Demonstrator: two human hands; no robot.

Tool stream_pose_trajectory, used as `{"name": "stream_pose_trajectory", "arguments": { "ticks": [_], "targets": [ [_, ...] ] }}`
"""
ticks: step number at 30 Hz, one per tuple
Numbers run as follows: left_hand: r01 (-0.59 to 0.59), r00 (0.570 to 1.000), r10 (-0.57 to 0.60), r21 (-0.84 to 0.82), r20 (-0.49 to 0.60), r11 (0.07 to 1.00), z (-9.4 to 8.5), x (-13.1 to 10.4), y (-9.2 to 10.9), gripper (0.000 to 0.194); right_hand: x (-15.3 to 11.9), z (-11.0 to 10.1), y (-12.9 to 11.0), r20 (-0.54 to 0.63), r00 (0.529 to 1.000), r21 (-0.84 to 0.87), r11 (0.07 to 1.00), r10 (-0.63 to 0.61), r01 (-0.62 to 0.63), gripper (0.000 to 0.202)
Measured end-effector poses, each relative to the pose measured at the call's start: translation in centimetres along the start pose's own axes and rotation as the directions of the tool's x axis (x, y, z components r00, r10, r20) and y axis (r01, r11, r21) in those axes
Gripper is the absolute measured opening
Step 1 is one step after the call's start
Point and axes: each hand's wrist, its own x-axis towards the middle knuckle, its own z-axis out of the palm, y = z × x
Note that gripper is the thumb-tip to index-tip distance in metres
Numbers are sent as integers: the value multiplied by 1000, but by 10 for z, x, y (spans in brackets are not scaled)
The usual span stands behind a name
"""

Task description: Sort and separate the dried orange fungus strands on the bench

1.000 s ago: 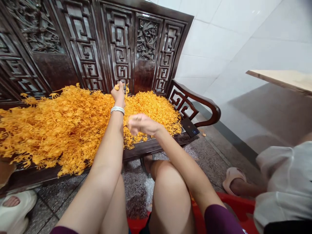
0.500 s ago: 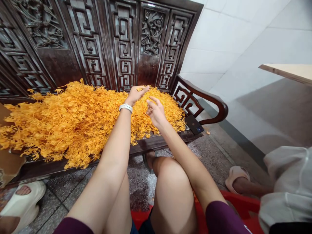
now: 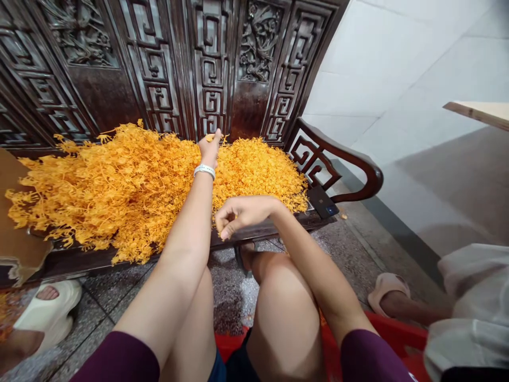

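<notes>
The left hand is raised over the far side of the heap, its grip curled closed around a small orange piece; a pale wristband circles the wrist. Nearer and to the right, the right hand hangs over the front edge, fingers bent toward the thumb; a speck of orange shows by the fingertips, but whether this grip holds it cannot be told. Around and behind both hands, the heap of stringy orange pieces spreads along the dark wooden desk, higher on the left, lower on the right. A black phone lies at the right end, beside the curved armrest. A carved back stands on the far side, and torn cardboard sits at the left end. On the floor, another person's foot wears a cream slipper at near left; a pinkish slipper is at right.
</notes>
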Motion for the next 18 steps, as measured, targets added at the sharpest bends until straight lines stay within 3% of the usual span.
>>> {"name": "stream_pose_trajectory", "arguments": {
  "ticks": [1,2,3,4,5,6,7,8,9,10,12,15,18],
  "targets": [
    [41,999,-42,-20,-19,999,-3,2,3,44,-3,-1,-1,23,1000,43,999,-9,8,29],
    [79,996,-80,-37,-37,996,-6,4,6,43,-6,-2,1,-33,998,110,993,-45,49,31],
    [112,992,-115,-49,-53,992,-7,5,9,43,-8,-6,5,-175,980,197,972,-96,131,32],
    [142,987,-145,-55,-65,988,-7,5,12,43,-9,-10,11,-386,913,285,925,-130,253,33],
    [166,983,-169,-55,-70,985,-7,4,14,42,-9,-15,18,-618,778,351,848,-109,397,33],
    [182,980,-185,-54,-72,982,-5,3,16,42,-8,-21,25,-803,596,385,754,-10,531,33],
    [189,979,-192,-52,-73,981,-4,1,17,42,-6,-26,32,-897,415,402,665,150,629,31],
    [186,979,-189,-49,-71,981,-1,-1,17,43,-4,-30,38,-906,276,419,591,320,689,27],
    [173,982,-175,-41,-66,984,1,-3,17,44,-2,-33,43,-868,197,444,534,456,720,23],
    [148,987,-150,-28,-54,989,3,-6,16,46,1,-35,46,-824,162,469,495,543,731,20],
    [73,997,-73,22,-4,997,8,-9,12,50,5,-35,49,-808,150,491,511,570,706,13],
    [-96,984,71,145,165,985,15,-13,9,50,10,-33,49,-916,82,369,740,394,562,16],
    [-258,889,139,227,436,939,25,-17,8,41,15,-33,52,-968,14,241,904,252,353,25]
  ]
}}
